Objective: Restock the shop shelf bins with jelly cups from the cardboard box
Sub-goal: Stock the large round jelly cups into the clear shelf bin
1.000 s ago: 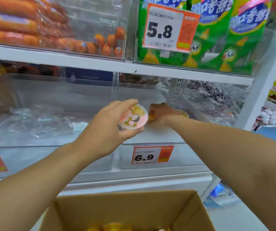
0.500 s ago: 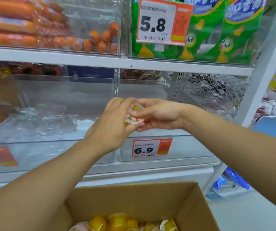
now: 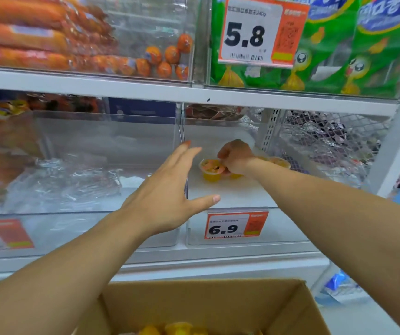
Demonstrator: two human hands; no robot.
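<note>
Reaching deep into the clear shelf bin (image 3: 247,228) marked 6.9, the right hand (image 3: 236,157) has its fingers curled down onto the rim of a jelly cup (image 3: 209,169), pinching it at the edge of its printed lid. That cup stands upright on the bin's white floor, lid facing up, yellow body below; its axis runs vertical and it is squat rather than long. More cups sit just beside it: one partly hidden under the right hand (image 3: 235,175) and another behind the wrist (image 3: 278,162), both upright as far as can be seen. The left hand (image 3: 167,189) hovers in front of the bin's left wall with fingers straight and spread, thumb out, holding nothing. At the bottom edge the cardboard box (image 3: 218,303) stands open, with yellow jelly cups (image 3: 177,328) showing inside it.
</note>
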